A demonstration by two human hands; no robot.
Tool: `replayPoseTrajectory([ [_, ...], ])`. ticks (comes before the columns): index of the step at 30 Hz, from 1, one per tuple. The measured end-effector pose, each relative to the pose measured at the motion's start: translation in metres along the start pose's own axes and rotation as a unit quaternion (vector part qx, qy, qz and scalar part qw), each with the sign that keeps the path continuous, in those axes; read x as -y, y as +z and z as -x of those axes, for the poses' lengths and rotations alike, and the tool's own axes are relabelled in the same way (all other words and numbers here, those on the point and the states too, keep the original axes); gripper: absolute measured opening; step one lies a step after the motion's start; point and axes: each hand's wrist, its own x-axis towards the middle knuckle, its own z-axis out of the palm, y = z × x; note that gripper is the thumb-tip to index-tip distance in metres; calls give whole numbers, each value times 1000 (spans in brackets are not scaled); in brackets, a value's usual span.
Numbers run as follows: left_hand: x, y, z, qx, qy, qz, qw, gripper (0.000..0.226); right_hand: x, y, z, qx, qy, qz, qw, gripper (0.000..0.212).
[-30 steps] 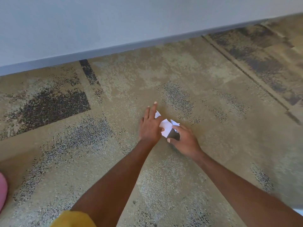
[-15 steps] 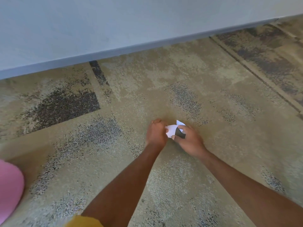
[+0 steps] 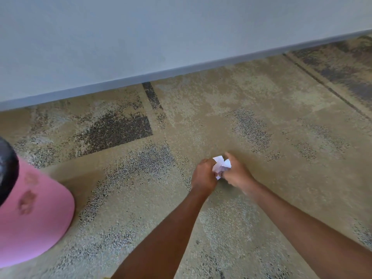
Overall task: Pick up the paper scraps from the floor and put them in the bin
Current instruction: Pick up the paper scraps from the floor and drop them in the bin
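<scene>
Soft, even light covered the floor [image 3: 261, 93]. The left hand [image 3: 203, 175] and right hand [image 3: 237, 174] were motion-blurred, faint shadow beneath; the paper [image 3: 221, 165] glared white. The skirting [image 3: 181, 70] bowed at the edges.

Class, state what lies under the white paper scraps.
The left hand and right hand grip the paper scraps from both sides; only carpet shows around them. Anything directly beneath is covered.

Reaches both arms forward and down, left hand [image 3: 203, 175] and right hand [image 3: 238, 174] curled close together round paper scraps [image 3: 221, 165].
</scene>
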Motion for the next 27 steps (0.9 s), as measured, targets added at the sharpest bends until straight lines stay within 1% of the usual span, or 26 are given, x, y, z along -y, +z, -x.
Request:
replayPoseTrajectory([
  [2, 0, -2, 3, -7, -18, -15, 1000, 52, 3, -7, -7, 29, -21, 99, 994, 88],
  [3, 0, -3, 6, -13, -31, -21, 999, 51, 4, -10, -10, 48, -34, 125, 990, 85],
  [6, 1, -8, 11, -23, -66, -35, 997, 43, 3, -10, -16, 66, -70, 154, 983, 58],
  [8, 2, -14, 14, -25, -92, -28, 995, 38, 3, -3, -13, 57, -100, 137, 984, 50],
  [10, 5, -18, 17, -24, -113, 18, 993, 35, 10, 5, -5, 32, -127, 98, 987, 38],
  [12, 10, -19, 21, -37, -133, 84, 987, 30, 15, 14, 1, 24, -126, 25, 991, 26],
  [14, 16, -21, 28, -55, -163, 147, 974, 21, 22, 22, 9, 46, -103, -52, 992, 20],
  [16, 24, -27, 35, -73, -181, 188, 963, 18, 32, 29, 16, 85, -94, -108, 986, 21],
  [18, 29, -38, 44, -89, -176, 221, 955, 15, 46, 33, 27, 121, -100, -153, 976, 21],
  [20, 29, -59, 54, -116, -168, 243, 948, 3, 65, 34, 36, 148, -96, -196, 965, 18],
  [22, 24, -87, 65, -139, -156, 267, 941, 7, 88, 33, 48, 173, -84, -249, 949, 17],
  [24, 16, -118, 75, -162, -136, 300, 930, 13, 115, 30, 61, 198, -89, -293, 931, 21],
  [27, 2, -170, 93, -206, -116, 370, 898, 23, 161, 28, 78, 226, -110, -333, 909, 28],
])
